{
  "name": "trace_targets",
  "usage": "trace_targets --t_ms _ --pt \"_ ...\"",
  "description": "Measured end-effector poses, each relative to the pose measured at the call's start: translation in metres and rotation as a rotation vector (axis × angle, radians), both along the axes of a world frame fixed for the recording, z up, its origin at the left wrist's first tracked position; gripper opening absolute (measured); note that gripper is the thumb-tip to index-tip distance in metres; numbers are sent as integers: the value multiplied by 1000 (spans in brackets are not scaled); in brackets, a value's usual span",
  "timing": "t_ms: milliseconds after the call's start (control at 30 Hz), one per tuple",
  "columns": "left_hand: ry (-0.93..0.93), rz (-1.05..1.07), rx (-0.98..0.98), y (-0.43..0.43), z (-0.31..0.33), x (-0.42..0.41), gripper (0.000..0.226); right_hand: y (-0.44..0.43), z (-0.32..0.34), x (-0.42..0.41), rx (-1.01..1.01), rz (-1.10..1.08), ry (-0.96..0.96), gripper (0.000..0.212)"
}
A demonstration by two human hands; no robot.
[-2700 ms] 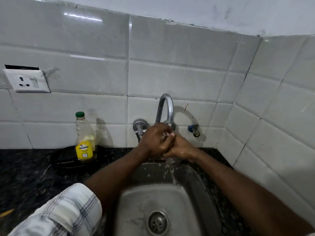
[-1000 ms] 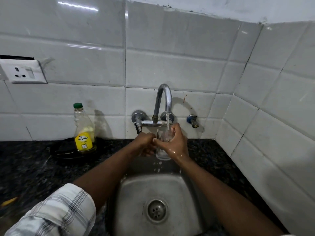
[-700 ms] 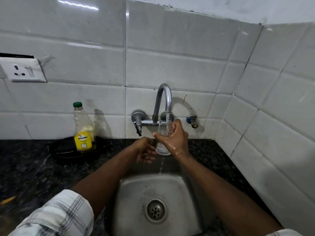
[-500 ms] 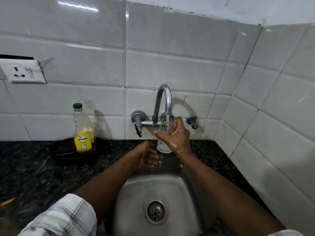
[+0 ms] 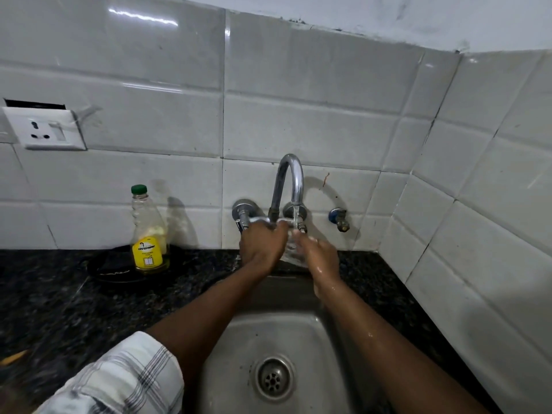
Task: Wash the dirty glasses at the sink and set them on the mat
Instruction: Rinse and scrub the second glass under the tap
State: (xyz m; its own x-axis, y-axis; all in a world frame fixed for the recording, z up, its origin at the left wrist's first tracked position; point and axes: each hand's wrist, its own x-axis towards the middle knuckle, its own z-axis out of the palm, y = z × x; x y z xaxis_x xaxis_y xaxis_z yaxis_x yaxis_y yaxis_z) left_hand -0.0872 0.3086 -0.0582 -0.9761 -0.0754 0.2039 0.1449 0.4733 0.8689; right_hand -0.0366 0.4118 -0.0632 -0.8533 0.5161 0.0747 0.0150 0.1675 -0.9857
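A clear drinking glass sits under the running chrome tap, above the back edge of the steel sink. My right hand grips the glass from the right and is wet. My left hand has come up against the glass from the left, its fingers over the rim side, covering most of it. Water falls from the spout onto the glass and fingers. Only a small part of the glass shows between the two hands.
A dish-soap bottle with a green cap stands on a dark round dish left of the tap on the black granite counter. A wall socket is upper left. The tiled corner wall closes the right side.
My left hand was lowered, open and away from the glass half a second ago; it has risen to the glass again. The right hand and glass dropped slightly under the stream.
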Motion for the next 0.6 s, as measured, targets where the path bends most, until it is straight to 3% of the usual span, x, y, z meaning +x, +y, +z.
trace_targets --t_ms 67,133,200,267,367,500,600 --pt "296 -72 -289 1 14 4 35 -2 4 4 -469 25 -154 26" --pt "483 -148 -623 10 21 6 39 -8 -1 4 -746 66 -275 33" --pt "563 -209 -872 19 23 9 44 -13 -10 1 -847 77 -339 41" --pt "575 -228 -945 22 25 9 42 -15 -16 0 -834 71 -375 50" --pt "561 -210 -795 10 21 4 38 -16 -14 1 -733 104 -358 46" --pt "449 -163 -475 -6 6 -6 33 -14 -12 -8 -761 132 -230 40" --pt "183 -66 -138 -20 -13 -15 33 -17 -9 -15 -485 214 -173 25"
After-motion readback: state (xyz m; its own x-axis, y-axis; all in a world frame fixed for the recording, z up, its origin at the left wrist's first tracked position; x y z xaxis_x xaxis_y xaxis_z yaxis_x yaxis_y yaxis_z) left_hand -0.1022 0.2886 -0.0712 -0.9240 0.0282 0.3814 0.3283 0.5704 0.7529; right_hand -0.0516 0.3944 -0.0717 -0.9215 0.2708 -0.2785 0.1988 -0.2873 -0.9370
